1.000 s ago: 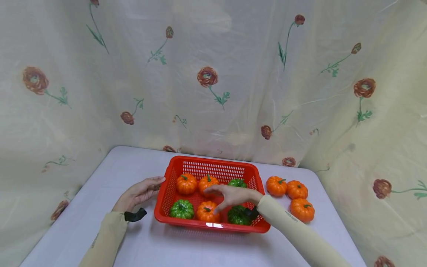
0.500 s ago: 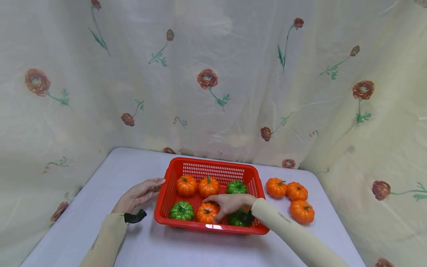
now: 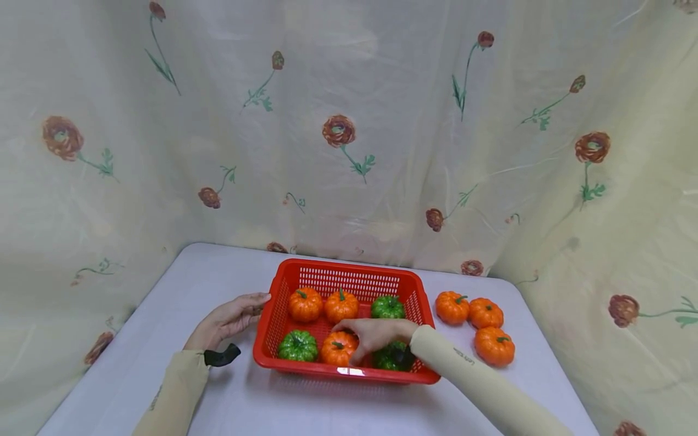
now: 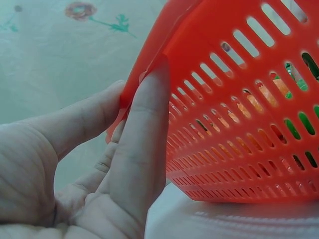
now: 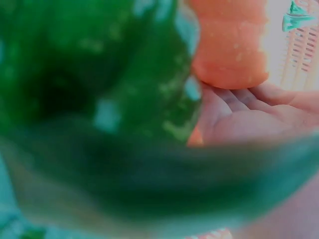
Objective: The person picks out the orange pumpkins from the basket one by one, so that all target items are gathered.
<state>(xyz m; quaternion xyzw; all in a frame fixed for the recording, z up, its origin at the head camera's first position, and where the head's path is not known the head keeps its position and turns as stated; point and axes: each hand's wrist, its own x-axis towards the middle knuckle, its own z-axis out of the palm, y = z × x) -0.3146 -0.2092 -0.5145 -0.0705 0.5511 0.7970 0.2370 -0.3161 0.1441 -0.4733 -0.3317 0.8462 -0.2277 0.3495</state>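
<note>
A red plastic basket [image 3: 349, 269] with slotted walls stands on the table and holds several small orange and green pumpkins. My left hand [image 3: 231, 318] pinches its left rim between thumb and fingers, as the left wrist view shows. Inside the basket, my right hand [image 3: 376, 333] grips the front middle orange pumpkin [image 3: 336, 347], thumb on the near side and fingers at the far side. A green pumpkin [image 3: 297, 346] sits left of it, and another green pumpkin [image 3: 389, 357] lies partly hidden under the right wrist. In the right wrist view, a blurred green pumpkin [image 5: 99, 59] covers much of the hand.
Along the basket's back wall are two orange pumpkins [image 3: 305, 304] and a green pumpkin [image 3: 388, 307]. Three more orange pumpkins [image 3: 494, 347] lie on the white table [image 3: 229, 399] to the right. A flowered curtain [image 3: 382, 200] hangs behind and at both sides.
My right hand has lowered toward the front of the basket and closed around the front middle orange pumpkin. The left hand has kept its place at the rim.
</note>
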